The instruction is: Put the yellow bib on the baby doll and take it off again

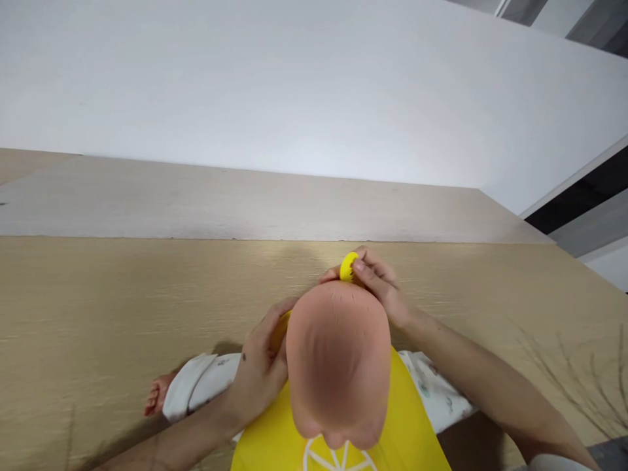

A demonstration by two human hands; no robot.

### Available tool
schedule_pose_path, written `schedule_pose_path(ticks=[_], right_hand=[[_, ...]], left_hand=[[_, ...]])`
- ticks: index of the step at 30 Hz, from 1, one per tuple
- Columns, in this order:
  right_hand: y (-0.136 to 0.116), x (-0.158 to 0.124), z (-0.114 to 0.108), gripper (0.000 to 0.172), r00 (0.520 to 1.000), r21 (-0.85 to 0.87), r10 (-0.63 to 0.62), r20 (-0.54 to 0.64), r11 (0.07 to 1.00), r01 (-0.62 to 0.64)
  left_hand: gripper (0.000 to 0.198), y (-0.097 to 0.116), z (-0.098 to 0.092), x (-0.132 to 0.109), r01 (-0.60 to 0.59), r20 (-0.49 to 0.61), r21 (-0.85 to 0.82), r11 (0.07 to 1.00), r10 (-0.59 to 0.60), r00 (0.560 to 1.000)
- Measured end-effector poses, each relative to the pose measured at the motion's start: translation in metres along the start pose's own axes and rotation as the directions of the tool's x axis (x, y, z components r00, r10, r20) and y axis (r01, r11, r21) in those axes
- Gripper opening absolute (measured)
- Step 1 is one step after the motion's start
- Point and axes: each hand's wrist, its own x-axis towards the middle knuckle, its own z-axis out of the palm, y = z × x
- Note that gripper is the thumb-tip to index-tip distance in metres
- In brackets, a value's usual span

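A baby doll lies on the wooden table, its bald head (pixel 338 360) filling the lower middle of the view. It wears a yellow bib (pixel 407 432) and white printed sleeves. My right hand (pixel 380 284) pinches a small round yellow brush (pixel 348 267) against the top of the doll's head. My left hand (pixel 258 369) is wrapped round the left side of the doll's head and neck, fingers curled. The doll's small hand (pixel 157 396) sticks out at the left.
The tan wooden table (pixel 122 314) stretches left and right, with a paler raised ledge (pixel 245 203) behind it and a white wall beyond. Thin branch-like shadows fall on the table at the far right.
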Motion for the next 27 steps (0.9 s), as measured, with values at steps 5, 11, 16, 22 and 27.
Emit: schedule_pose_path(ticks=[5, 11, 16, 22, 27], right_hand=[[-0.002, -0.008, 0.002, 0.027, 0.996, -0.090, -0.075, -0.046, 0.993, 0.071], [0.016, 0.013, -0.014, 0.035, 0.976, -0.300, -0.144, -0.164, 0.950, 0.090], [0.031, 0.032, -0.045, 0.037, 0.965, -0.649, -0.241, -0.104, 0.752, 0.118], [0.037, 0.039, -0.057, 0.029, 0.967, -0.854, -0.225, -0.119, 0.520, 0.016], [0.032, 0.040, -0.054, 0.020, 0.965, -0.927, -0.183, -0.189, 0.359, -0.114]], left_hand=[[0.041, 0.004, -0.001, 0.003, 0.012, 0.020, -0.020, 1.000, -0.012, 1.000], [0.050, 0.002, -0.007, 0.016, 0.109, 0.161, 0.228, 0.968, -0.148, 0.976], [0.044, -0.004, -0.006, 0.025, 0.121, 0.209, 0.355, 0.927, -0.205, 0.956], [0.043, -0.013, -0.003, 0.024, 0.098, 0.185, 0.456, 0.885, -0.202, 0.962], [0.042, -0.013, -0.003, 0.024, 0.090, 0.203, 0.463, 0.882, -0.204, 0.958]])
